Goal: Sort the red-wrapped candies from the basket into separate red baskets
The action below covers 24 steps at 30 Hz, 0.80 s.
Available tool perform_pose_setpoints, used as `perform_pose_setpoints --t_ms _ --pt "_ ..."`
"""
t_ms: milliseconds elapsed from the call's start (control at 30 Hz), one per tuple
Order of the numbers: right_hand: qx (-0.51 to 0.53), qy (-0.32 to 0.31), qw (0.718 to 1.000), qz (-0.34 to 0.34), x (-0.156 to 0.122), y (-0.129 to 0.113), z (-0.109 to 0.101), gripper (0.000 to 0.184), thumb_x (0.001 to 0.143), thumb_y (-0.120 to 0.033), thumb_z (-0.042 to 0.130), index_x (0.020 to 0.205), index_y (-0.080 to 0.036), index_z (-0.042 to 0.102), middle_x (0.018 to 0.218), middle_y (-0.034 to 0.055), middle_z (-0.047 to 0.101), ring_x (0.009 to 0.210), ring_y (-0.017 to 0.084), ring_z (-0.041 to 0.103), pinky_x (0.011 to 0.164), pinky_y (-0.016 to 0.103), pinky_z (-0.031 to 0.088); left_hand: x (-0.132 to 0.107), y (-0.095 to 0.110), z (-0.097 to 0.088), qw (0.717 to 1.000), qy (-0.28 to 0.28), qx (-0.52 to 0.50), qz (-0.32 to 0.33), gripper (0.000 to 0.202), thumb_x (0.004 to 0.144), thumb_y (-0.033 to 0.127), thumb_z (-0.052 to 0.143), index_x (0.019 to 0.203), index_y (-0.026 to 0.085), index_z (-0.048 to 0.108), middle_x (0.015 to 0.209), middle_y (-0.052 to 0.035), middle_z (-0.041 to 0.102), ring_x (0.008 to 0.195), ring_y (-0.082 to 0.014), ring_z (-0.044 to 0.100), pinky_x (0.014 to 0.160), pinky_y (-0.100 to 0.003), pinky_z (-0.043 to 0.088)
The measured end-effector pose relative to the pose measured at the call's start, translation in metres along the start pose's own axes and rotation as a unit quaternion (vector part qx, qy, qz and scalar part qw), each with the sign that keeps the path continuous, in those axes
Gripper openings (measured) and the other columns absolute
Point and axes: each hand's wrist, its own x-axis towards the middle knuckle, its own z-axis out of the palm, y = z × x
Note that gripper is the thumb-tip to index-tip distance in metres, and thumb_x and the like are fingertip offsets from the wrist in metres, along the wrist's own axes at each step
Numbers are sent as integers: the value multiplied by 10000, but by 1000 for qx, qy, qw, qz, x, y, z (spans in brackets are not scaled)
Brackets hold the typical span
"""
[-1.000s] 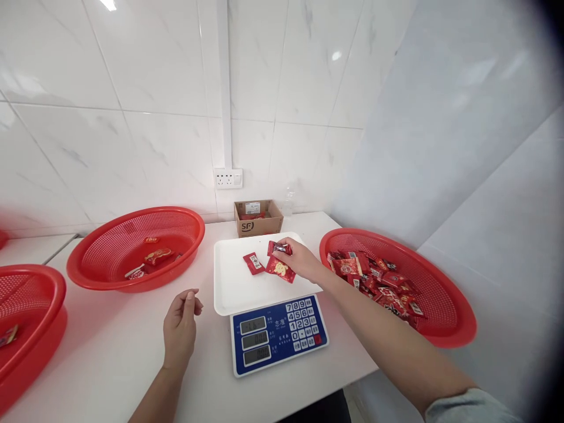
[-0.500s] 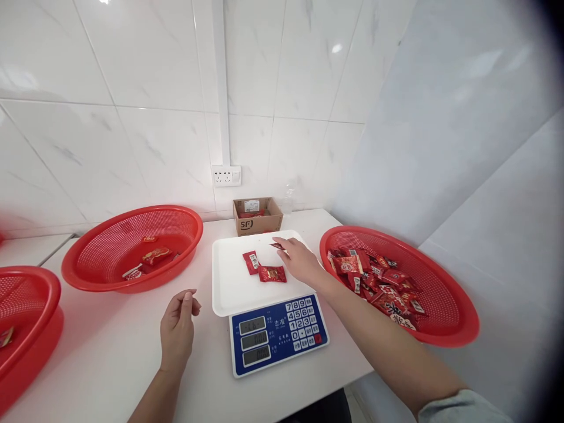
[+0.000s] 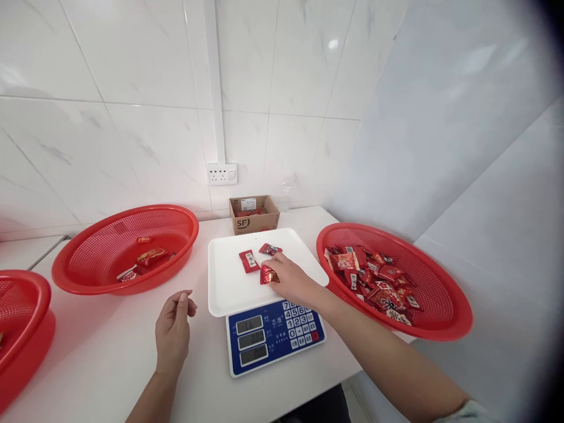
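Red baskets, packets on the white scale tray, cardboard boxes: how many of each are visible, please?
Red baskets: 3
Packets on the scale tray: 3, one under the right hand
Cardboard boxes: 1
Total: 7

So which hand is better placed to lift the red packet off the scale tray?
Right. The right hand is already on the red packet on the scale tray; the left hand hangs off the tray, holding nothing.
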Motion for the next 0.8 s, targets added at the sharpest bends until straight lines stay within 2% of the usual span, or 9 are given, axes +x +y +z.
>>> perform_pose_setpoints --t_ms 67,167,300,400,500,600,733,800 --pt "18 35 999 11 2 4 -3 276 756 -76 505 992 -198 581 1085 71 511 940 170 558 811 283 434 0 1 0 1000 1 2 -1 318 837 486 467 887 197 589 653 11 550 620 -141 518 617 -262 457" --pt "9 79 996 44 13 17 -12 235 796 -105 490 1009 -194 537 1085 76 529 965 176 547 813 287 420 -1 2 0 1000 -3 6 0 322 835 492 465 880 199 590 647 13 550 615 -141 519 618 -263 458" --pt "-6 57 996 75 32 34 -18 178 817 -155 499 992 -182 516 967 83 594 890 197 559 727 284 409 -1 2 0 1000 -5 11 -1 329 832 499 464 879 199 590 656 10 553 621 -147 522 617 -269 455" --pt "-6 35 996 81 34 34 -16 137 809 -172 515 945 -191 518 937 78 618 841 196 571 676 268 396 -1 2 0 1000 -2 11 -7 319 836 495 464 885 206 589 654 15 552 631 -142 520 623 -258 452" --pt "4 25 996 84 24 26 -20 143 814 -183 511 955 -207 516 934 58 642 827 189 588 665 258 396 -1 3 -1 1000 -2 8 -9 309 839 485 467 885 205 589 654 16 552 628 -139 519 625 -257 453" --pt "14 41 994 104 3 27 -40 182 840 -210 485 1021 -222 500 962 47 659 849 189 602 683 262 411 0 3 -2 1000 -2 7 -9 305 838 478 471 882 200 589 656 14 549 626 -141 518 623 -263 450" --pt "0 79 978 193 -32 57 -78 240 828 -280 497 1061 -229 518 911 39 676 815 213 615 684 295 438 0 1 -2 1000 3 -1 -15 318 836 489 475 898 200 593 667 15 548 634 -139 514 634 -271 441" --pt "0 49 976 212 -51 83 -93 345 815 -323 518 1146 -225 519 1022 58 671 912 236 617 757 324 457 0 -1 -2 1000 4 -3 -17 327 835 498 479 905 202 598 671 17 548 645 -139 516 651 -277 442"
